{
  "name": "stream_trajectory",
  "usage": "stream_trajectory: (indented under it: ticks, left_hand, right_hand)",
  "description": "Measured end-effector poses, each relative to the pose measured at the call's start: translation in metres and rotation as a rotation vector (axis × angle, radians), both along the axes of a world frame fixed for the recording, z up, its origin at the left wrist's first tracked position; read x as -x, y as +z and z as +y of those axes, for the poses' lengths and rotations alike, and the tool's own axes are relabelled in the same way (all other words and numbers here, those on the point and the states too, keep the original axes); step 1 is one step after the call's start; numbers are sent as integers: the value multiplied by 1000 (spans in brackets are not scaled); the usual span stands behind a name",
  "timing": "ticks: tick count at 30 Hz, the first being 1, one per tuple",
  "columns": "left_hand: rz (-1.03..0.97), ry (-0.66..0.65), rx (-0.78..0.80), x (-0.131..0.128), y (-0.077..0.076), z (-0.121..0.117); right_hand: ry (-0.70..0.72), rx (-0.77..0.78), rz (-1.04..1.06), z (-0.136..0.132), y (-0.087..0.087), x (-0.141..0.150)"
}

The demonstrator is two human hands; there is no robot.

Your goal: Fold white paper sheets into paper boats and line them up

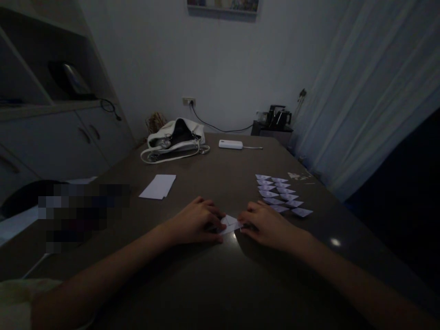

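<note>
Between my two hands, low over the dark table, is a small folded piece of white paper with a pointed top. The fingers of my left hand pinch its left end. At its right end, the bent fingers of my right hand grip the paper too. Just beyond my right hand lie several small folded paper boats, set out in two columns. A stack of white paper sheets rests past my left hand.
Farther back stand an open white handbag and a white power bank with a short cable. Paper scraps lie near the right edge. A kettle sits on a low cabinet behind. A blurred-out patch covers the left side.
</note>
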State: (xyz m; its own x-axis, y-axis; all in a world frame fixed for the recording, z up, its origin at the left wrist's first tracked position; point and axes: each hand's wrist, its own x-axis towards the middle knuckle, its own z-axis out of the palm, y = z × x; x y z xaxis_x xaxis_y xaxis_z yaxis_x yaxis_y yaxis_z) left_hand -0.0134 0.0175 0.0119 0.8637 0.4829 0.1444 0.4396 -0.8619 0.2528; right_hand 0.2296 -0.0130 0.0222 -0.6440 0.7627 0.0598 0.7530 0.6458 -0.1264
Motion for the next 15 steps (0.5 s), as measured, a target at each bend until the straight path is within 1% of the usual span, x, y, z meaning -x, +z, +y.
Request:
stream_trajectory:
  ticks: [3, 6, 8, 12, 15]
  left_hand:
    - [-15, -3, 8, -1, 1, -1]
    - [-21, -10, 29, -2, 2, -2]
    - [-17, -1, 42, -2, 2, -3]
    - [-27, 61, 58, -3, -1, -4]
    - [-44, 62, 83, -4, -3, -4]
  right_hand:
    - [17, 24, 21, 7, 4, 3]
    - [52, 23, 29, 9, 5, 7]
    - [74, 25, 49, 8, 2, 8]
    - [93, 32, 103, 6, -5, 7]
    - [114, 28, 100, 5, -7, 6]
